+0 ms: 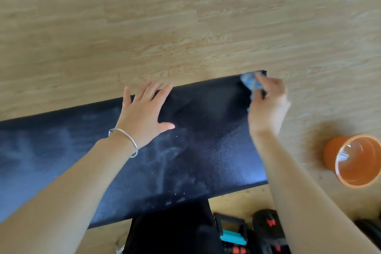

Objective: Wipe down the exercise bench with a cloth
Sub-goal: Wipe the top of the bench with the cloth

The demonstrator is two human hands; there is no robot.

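Blue cloth (249, 81) is gripped by the right hand (268, 107) on a black padded bench (206, 150), left hand (142, 115) spread flat. An orange plastic bucket (329, 154) is set beside it.

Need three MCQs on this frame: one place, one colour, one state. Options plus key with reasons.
1. Where is the cloth?
A) at the far right corner of the bench
B) on the floor
C) draped over a dumbbell

2. What colour is the bucket?
A) blue
B) orange
C) white

3. How is the left hand?
A) flat on the bench, fingers spread
B) gripping the cloth
C) fisted in the air

Key: 1 A, the right hand holds it there; 2 B, its wall and rim are orange; 3 A, its palm lies on the bench.
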